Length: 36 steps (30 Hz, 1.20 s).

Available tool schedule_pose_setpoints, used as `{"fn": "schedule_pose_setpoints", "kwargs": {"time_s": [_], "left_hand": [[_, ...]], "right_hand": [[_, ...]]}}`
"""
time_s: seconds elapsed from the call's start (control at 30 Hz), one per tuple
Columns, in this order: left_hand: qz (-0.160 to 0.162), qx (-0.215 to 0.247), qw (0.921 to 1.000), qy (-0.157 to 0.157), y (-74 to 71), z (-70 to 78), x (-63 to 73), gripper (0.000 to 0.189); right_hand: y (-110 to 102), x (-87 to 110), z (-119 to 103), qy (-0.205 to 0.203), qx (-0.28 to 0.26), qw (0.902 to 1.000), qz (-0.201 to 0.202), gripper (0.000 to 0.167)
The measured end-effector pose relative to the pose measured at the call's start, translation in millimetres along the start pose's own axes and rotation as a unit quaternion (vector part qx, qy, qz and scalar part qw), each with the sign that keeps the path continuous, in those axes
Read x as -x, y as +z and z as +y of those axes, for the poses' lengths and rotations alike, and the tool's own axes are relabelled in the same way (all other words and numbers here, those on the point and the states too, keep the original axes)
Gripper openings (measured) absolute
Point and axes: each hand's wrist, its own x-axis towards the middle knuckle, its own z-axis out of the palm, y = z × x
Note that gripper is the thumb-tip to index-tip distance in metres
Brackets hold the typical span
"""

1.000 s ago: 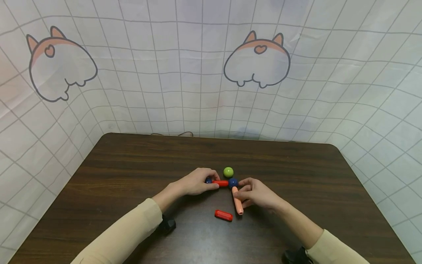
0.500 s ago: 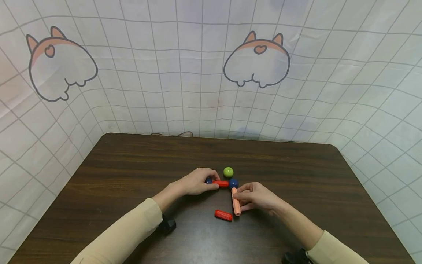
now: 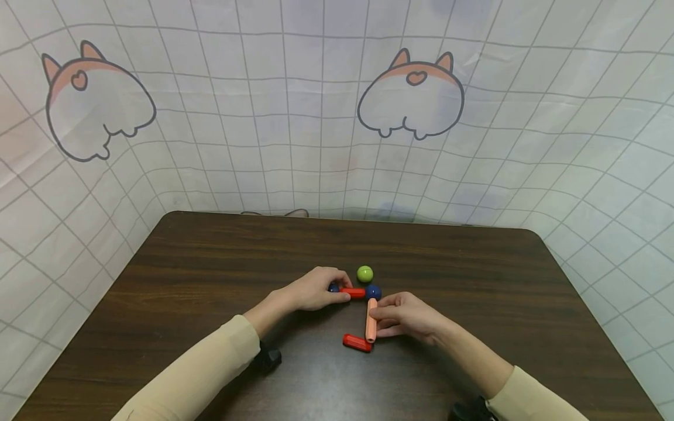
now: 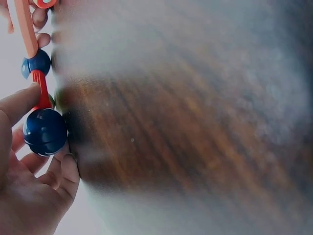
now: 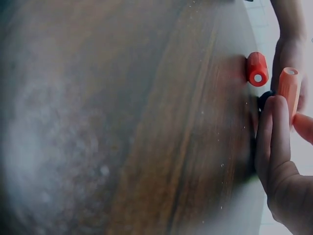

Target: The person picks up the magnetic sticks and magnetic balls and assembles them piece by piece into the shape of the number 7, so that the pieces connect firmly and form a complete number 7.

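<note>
A red rod (image 3: 354, 293) lies between two dark blue balls, one (image 3: 373, 292) at its right end and the other (image 4: 45, 131) at its left. My left hand (image 3: 316, 290) pinches this rod near the left ball, thumb on the near side. Between thumb and fingers, my right hand (image 3: 409, 316) holds a peach-coloured rod (image 3: 371, 323). Its far end meets the right blue ball; whether they are joined I cannot tell. The near end is tilted up, showing a pale disc in the right wrist view.
A second red rod (image 3: 356, 342) lies loose on the dark wooden table (image 3: 221, 257), close to the peach rod's near end. Behind the right blue ball sits a green ball (image 3: 365, 273). A white gridded curtain (image 3: 295, 117) stands behind the table.
The peach rod's near end has swung left, toward the loose red rod, as my right hand moved slightly left and nearer. My left hand has stayed in place.
</note>
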Motion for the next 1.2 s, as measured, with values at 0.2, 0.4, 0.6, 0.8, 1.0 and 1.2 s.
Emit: {"fn": "schedule_pose_setpoints", "kwargs": {"time_s": [0.2, 0.4, 0.6, 0.8, 1.0, 1.2], "left_hand": [[-0.002, -0.006, 1.0, 0.001, -0.8, 0.7, 0.3, 0.016], [-0.003, -0.006, 1.0, 0.001, -0.8, 1.5, 0.2, 0.016], [-0.004, -0.005, 1.0, -0.002, -0.5, 1.4, -0.3, 0.016], [-0.003, -0.008, 1.0, -0.004, 0.9, 0.3, -0.7, 0.016], [-0.001, -0.009, 0.9999, -0.004, 0.7, 1.8, 0.8, 0.016], [-0.001, -0.014, 0.9999, -0.001, 0.5, 3.5, 2.9, 0.018]], "right_hand": [[2.3, -1.0, -0.7, 0.001, -0.013, 0.9999, -0.003, 0.039], [2.8, -1.6, 1.5, 0.001, -0.032, 0.9995, 0.0, 0.037], [2.8, -2.7, 4.3, -0.001, -0.045, 0.999, 0.001, 0.039], [2.2, -2.7, 6.7, -0.003, -0.049, 0.9988, -0.004, 0.039], [2.5, -2.1, 7.3, -0.004, -0.05, 0.9987, -0.003, 0.042], [3.3, -1.2, 6.6, -0.003, -0.047, 0.9989, 0.0, 0.044]]}}
